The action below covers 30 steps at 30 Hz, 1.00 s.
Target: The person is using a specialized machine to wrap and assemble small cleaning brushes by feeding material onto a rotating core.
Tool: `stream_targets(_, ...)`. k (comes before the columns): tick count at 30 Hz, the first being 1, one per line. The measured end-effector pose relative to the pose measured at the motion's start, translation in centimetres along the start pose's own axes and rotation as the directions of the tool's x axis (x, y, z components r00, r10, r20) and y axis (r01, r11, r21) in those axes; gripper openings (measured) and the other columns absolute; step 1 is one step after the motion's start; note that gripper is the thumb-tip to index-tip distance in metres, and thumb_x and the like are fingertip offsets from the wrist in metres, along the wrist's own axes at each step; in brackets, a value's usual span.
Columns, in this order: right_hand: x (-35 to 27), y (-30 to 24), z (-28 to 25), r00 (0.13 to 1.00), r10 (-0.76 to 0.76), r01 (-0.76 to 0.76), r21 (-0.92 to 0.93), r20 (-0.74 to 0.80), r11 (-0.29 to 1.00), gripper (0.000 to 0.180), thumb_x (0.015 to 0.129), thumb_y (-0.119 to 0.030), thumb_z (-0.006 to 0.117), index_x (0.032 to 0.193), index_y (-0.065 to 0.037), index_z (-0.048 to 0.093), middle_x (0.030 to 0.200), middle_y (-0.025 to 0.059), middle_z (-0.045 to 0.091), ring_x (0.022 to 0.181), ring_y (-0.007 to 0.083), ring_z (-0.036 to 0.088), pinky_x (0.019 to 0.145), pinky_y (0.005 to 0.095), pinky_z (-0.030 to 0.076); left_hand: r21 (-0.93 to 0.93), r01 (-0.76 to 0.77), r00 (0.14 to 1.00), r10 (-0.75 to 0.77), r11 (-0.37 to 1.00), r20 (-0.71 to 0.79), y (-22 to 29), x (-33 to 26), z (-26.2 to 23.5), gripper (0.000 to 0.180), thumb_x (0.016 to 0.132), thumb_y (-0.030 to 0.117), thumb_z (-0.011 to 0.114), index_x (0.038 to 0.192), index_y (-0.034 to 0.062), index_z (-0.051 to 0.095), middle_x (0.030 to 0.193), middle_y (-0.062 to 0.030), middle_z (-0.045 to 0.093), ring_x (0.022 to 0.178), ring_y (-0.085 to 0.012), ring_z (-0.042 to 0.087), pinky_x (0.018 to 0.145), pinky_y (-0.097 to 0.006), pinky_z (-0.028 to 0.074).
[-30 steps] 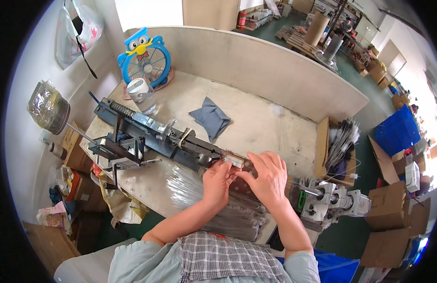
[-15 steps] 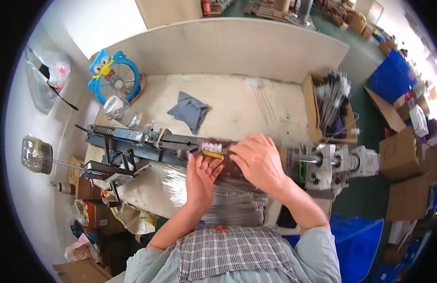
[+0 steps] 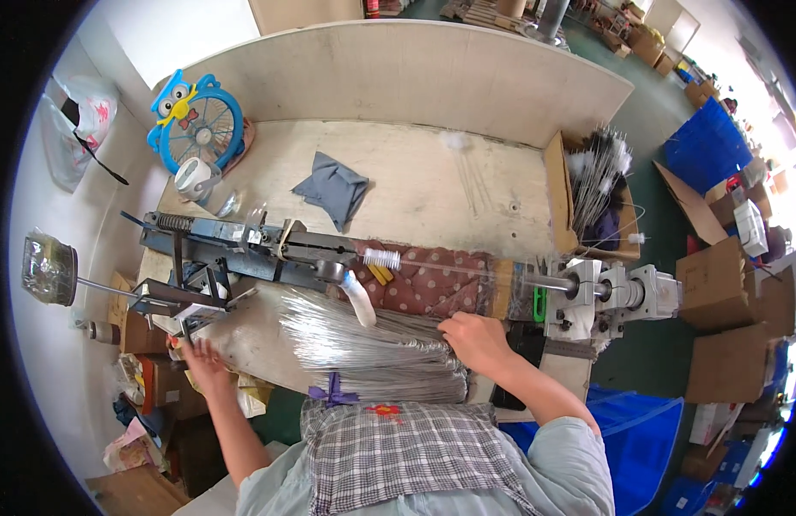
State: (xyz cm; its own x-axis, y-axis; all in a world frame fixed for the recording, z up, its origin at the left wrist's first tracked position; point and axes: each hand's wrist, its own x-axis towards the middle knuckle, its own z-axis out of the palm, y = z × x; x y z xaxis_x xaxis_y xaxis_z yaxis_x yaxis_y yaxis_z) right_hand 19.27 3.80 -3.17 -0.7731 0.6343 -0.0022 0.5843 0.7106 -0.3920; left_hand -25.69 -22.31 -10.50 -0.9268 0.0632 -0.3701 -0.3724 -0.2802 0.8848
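My left hand (image 3: 207, 365) is at the lower left, fingers stretched out beside the lower end of a black metal lever frame (image 3: 181, 303) on the bench machine. At the right end of a bundle of thin silvery wires (image 3: 363, 331), my right hand (image 3: 477, 340) has its fingers drawn together; whether they pinch a wire is hidden. A small white-bristled brush (image 3: 382, 258) sits at the machine's jaw (image 3: 333, 270), and its thin stem runs right toward a metal spindle (image 3: 553, 282). Yellow strips (image 3: 381, 273) lie just below the brush, near a curved white handle (image 3: 360, 299).
A dotted brown pad (image 3: 436, 284) lies under the stem. Behind are a grey cloth (image 3: 332, 189), a blue owl-shaped fan (image 3: 200, 129) and loose wire brushes (image 3: 471, 176). A cardboard box of brushes (image 3: 559, 185) stands right. A blue bin (image 3: 634, 447) is at the lower right.
Both hands have left the pad area: my left hand swung down-left to the lever, my right hand dropped to the wires' end. The white brush now lies uncovered at the jaw.
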Motion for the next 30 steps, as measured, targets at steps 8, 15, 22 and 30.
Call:
stream_targets(8, 1.0, -2.4, -2.1, 0.999, -0.041, 0.043, 0.09, -0.019, 0.995, 0.019, 0.076, -0.018, 0.063, 0.093, -0.009, 0.064, 0.083, 0.0053, 0.059, 0.08, 0.0242, 0.061, 0.065, 0.0362, 0.051, 0.038, -0.05, 0.978, 0.057, 0.998, -0.199, 0.7, -0.1, 0.0, 0.044, 0.08, 0.05, 0.063, 0.09, 0.0069, 0.058, 0.082, -0.0017, 0.06, 0.081, -0.014, 0.058, 0.072, -0.026, 0.046)
stream_targets(15, 2.0, -4.3, -0.4, 0.994, -0.102, 0.097, 0.139, 0.028, 0.985, 0.037, 0.072, -0.028, 0.07, 0.103, -0.008, 0.062, 0.093, 0.0052, 0.059, 0.089, 0.0228, 0.058, 0.074, 0.0347, 0.049, 0.348, -0.254, 0.878, 0.064, 0.902, 0.475, -7.2, -9.9, 7.3, 0.036, 0.091, 0.016, 0.054, 0.121, -0.0024, 0.051, 0.121, -0.0124, 0.055, 0.112, -0.0184, 0.051, 0.097, -0.03, 0.038)
stream_targets(22, 1.4, -0.9, -1.3, 0.999, -0.009, 0.014, 0.154, -0.033, 0.988, 0.023, 0.072, -0.024, 0.069, 0.089, -0.009, 0.066, 0.081, 0.0047, 0.061, 0.08, 0.0233, 0.06, 0.068, 0.0353, 0.049, 0.502, -0.272, 0.649, -0.228, 0.821, 0.726, -6.4, -18.7, 9.5, 0.046, 0.085, 0.012, 0.06, 0.127, -0.0042, 0.047, 0.126, -0.0134, 0.053, 0.117, -0.0199, 0.049, 0.099, -0.032, 0.036)
stream_targets(30, 0.5, 0.4, -3.5, 0.984, -0.06, 0.084, 0.142, -0.168, 0.986, 0.008, 0.074, -0.012, 0.064, 0.082, -0.009, 0.065, 0.073, 0.0041, 0.06, 0.073, 0.0234, 0.061, 0.062, 0.0354, 0.049, 0.369, -0.196, 0.675, -0.148, 0.909, 0.723, -3.8, -20.7, 15.8, 0.029, 0.085, 0.002, 0.055, 0.113, -0.0031, 0.053, 0.112, -0.0122, 0.057, 0.108, -0.0208, 0.054, 0.095, -0.032, 0.04)
